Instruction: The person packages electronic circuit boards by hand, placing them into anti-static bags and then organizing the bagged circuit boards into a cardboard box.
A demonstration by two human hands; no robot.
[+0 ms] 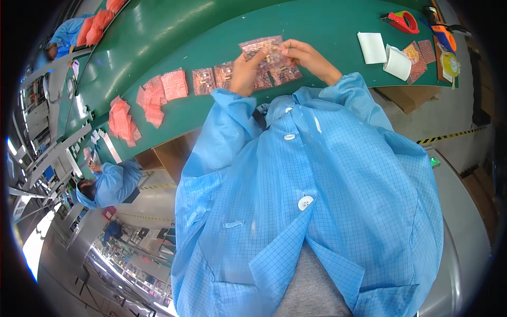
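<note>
Between my hands, above the green table, I hold a pink bubble-wrap bag (pixel 262 45) with small parts showing through it. My left hand (pixel 245 70) grips its near left side, thumb on top. The fingers of my right hand (pixel 308 57) pinch its right edge. Beneath and beside my hands lies a row of similar filled bags, among them one at the left (pixel 204 81) and one at the right (pixel 285 75). My left hand partly covers the middle ones. Farther left are flatter pink bubble-wrap bags (pixel 174 84), some in loose piles.
At the right of the green table (pixel 332 26) are white paper pads (pixel 372 48), a red tape dispenser (pixel 402 22), an orange-and-blue tool (pixel 442 37) and a yellow tape roll (pixel 450 64). Co-workers in blue sit at the left (pixel 113 182) and far left (pixel 68 36).
</note>
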